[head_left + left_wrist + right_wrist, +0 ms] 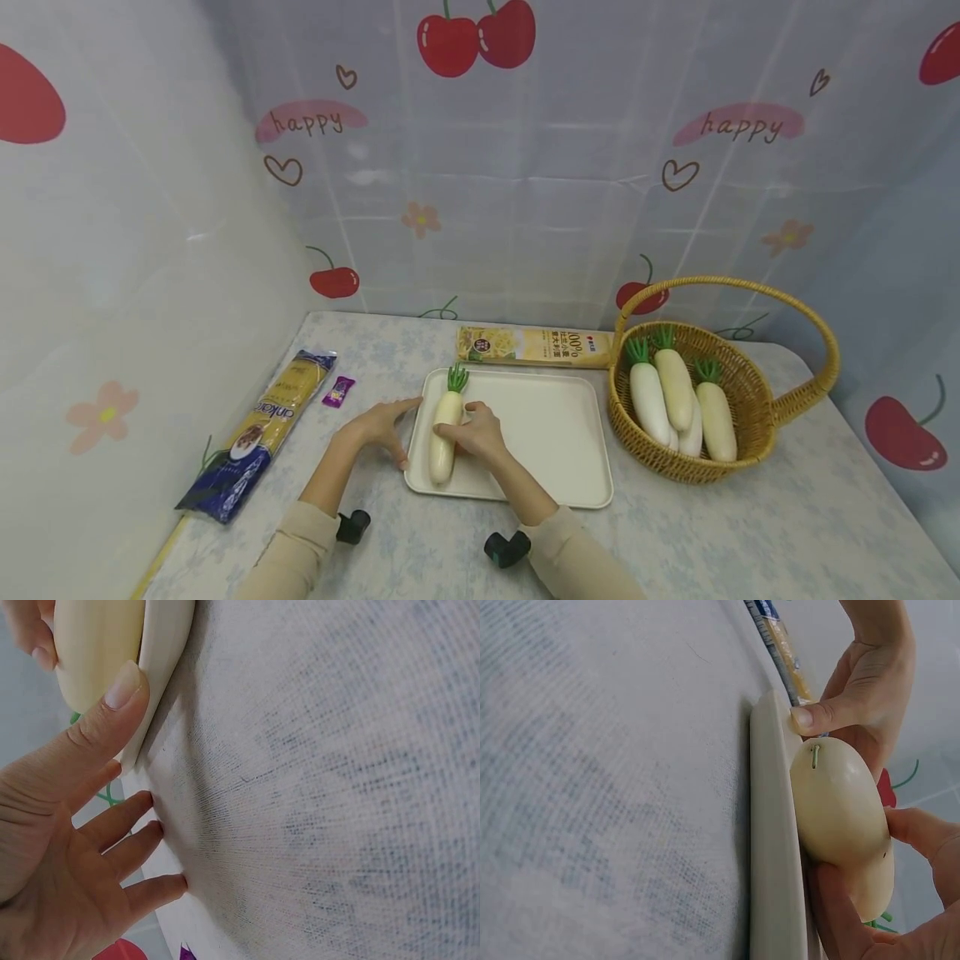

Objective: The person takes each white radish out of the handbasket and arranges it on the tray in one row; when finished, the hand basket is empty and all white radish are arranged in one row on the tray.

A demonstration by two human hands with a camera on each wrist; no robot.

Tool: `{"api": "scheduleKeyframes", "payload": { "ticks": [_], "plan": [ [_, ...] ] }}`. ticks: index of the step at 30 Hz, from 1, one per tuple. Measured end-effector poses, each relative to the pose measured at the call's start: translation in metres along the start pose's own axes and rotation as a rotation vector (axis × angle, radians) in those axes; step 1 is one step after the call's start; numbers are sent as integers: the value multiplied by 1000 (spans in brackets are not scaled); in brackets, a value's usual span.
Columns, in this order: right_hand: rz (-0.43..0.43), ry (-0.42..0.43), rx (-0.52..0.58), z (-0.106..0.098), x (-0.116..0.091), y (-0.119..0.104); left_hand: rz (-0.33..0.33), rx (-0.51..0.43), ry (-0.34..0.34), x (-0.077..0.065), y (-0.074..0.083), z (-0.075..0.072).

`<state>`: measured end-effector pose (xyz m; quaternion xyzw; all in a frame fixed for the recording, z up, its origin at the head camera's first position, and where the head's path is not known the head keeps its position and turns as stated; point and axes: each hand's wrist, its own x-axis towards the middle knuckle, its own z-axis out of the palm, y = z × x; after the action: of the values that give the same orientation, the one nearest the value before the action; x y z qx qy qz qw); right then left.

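A white radish (447,433) with a short green top lies lengthwise along the left side of a white tray (532,442). My right hand (478,433) grips it around the middle; in the right wrist view, thumb and fingers press on opposite sides of the radish (840,817). At the tray's left rim is my left hand (381,427), its fingers spread. The left wrist view has that hand's thumb (112,705) right at the rim, while its other fingertips reach down to the tablecloth.
To the right stands a wicker basket (693,479) with a tall handle and several white radishes (675,387). A yellow noodle packet (532,346) lies behind the tray. On the left are a blue and yellow pasta bag (258,433) and a small purple packet (339,392).
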<state>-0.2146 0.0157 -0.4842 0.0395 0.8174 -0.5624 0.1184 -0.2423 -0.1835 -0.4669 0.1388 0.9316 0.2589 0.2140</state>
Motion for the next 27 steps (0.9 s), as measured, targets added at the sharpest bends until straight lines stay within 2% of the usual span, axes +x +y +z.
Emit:
{"api": "scheduleKeyframes", "payload": {
  "ticks": [12,27],
  "plan": [
    [-48,-105,57,-8,-4,7,-7,5,-12,-1,0,0],
    [-41,-120,59,-18,-10,13,7,16,-8,-3,2,-1]
  ]
}}
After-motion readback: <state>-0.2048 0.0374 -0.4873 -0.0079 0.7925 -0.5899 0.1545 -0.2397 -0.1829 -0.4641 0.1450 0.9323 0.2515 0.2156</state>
